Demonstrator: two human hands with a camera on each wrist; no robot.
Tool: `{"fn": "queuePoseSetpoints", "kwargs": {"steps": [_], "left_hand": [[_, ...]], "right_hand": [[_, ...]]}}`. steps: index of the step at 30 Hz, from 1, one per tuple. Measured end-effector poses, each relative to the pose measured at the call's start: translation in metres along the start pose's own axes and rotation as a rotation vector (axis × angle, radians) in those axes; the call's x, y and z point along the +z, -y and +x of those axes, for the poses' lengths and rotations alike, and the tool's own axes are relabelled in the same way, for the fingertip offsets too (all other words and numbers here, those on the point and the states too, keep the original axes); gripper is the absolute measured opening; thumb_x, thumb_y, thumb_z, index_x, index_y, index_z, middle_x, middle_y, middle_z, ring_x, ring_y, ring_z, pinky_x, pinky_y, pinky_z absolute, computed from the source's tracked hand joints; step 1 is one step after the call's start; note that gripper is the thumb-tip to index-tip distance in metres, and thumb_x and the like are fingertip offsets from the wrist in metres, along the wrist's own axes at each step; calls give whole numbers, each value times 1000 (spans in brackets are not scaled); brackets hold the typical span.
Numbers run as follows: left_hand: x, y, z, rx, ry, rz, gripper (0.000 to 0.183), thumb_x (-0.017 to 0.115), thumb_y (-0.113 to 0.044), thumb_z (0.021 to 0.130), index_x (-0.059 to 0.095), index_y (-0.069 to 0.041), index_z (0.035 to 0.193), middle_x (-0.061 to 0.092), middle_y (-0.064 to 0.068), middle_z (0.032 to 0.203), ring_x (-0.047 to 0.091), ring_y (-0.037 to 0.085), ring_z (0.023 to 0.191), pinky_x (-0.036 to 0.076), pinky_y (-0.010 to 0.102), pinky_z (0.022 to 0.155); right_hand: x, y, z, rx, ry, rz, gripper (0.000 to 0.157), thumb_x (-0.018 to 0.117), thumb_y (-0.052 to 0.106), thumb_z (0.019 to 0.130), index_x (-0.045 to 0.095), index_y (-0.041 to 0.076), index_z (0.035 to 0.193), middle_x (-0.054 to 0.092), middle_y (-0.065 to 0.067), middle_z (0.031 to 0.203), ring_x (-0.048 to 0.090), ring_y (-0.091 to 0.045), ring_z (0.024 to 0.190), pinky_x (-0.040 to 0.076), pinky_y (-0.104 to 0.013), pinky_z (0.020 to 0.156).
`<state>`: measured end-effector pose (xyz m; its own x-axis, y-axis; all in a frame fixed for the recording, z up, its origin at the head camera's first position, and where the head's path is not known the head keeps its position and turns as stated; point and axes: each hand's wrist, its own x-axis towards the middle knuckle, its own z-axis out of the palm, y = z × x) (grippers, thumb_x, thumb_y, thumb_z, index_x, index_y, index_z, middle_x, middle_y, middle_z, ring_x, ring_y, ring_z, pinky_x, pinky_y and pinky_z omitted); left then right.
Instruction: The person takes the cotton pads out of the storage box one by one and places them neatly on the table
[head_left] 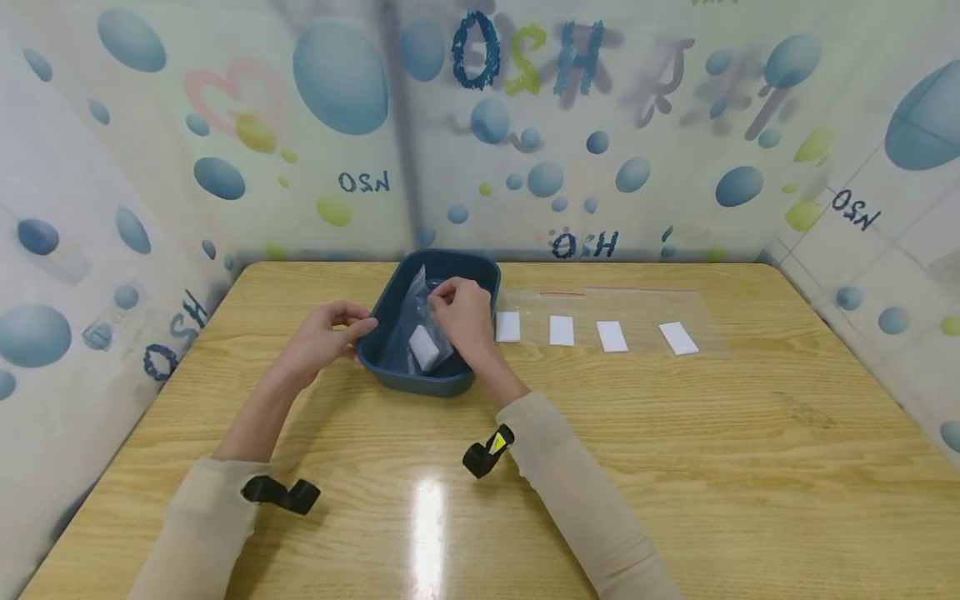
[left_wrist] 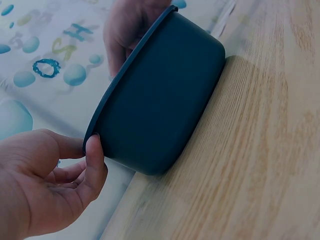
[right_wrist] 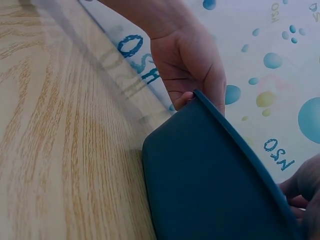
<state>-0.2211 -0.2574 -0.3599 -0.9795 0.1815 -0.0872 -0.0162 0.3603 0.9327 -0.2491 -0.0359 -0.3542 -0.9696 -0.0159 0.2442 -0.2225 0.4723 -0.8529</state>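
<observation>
A dark blue plastic basin (head_left: 423, 385) stands on the table. My left hand (head_left: 322, 337) pinches its left rim between thumb and fingers; the left wrist view shows this left hand (left_wrist: 55, 180) close up. Inside the basin lies a clear plastic bag (head_left: 411, 312) with a small white block (head_left: 424, 347) in its lower part. My right hand (head_left: 463, 312) reaches over the right rim, its fingertips pinching the upper part of the bag. In the right wrist view the basin wall (right_wrist: 210, 175) hides the bag, and the right hand (right_wrist: 305, 185) shows only partly at the edge.
Right of the basin, clear plastic bags (head_left: 645, 304) lie flat in a row, with several white cards (head_left: 561, 331) spaced along them. Behind the table hangs a patterned sheet (head_left: 547, 217) with blue spots. The wooden table (head_left: 712, 467) stretches toward the front.
</observation>
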Motion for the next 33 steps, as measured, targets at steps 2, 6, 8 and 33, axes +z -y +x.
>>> {"fn": "queuePoseSetpoints", "kwargs": {"steps": [2, 6, 8, 33], "left_hand": [[0, -1, 0, -3, -2, 0, 41, 57, -19, 106, 49, 12, 130, 51, 19, 116, 59, 14, 70, 59, 32, 68], [0, -1, 0, -5, -1, -5, 41, 57, -19, 105, 49, 13, 130, 51, 19, 116, 59, 14, 70, 59, 31, 68], [0, -2, 0, -6, -2, -6, 41, 57, -19, 105, 48, 12, 131, 51, 19, 115, 58, 14, 70, 59, 31, 67], [0, -1, 0, -7, 6, -11, 40, 56, -19, 106, 49, 12, 129, 51, 18, 115, 59, 14, 71, 59, 33, 69]], "right_hand": [[-1, 0, 0, -9, -3, 4, 10, 70, 11, 96, 74, 3, 92, 70, -6, 79, 68, -14, 66, 55, -22, 59], [-4, 3, 1, -25, -8, 26, 10, 69, 10, 97, 74, 2, 93, 72, -7, 82, 69, -15, 69, 56, -23, 62], [-7, 6, 1, -31, -10, 39, 10, 70, 11, 97, 74, 2, 94, 72, -7, 84, 70, -15, 71, 57, -23, 63], [-49, 11, 0, -140, -59, 265, 13, 75, 13, 93, 74, 1, 96, 73, -9, 90, 68, -17, 80, 53, -21, 66]]}}
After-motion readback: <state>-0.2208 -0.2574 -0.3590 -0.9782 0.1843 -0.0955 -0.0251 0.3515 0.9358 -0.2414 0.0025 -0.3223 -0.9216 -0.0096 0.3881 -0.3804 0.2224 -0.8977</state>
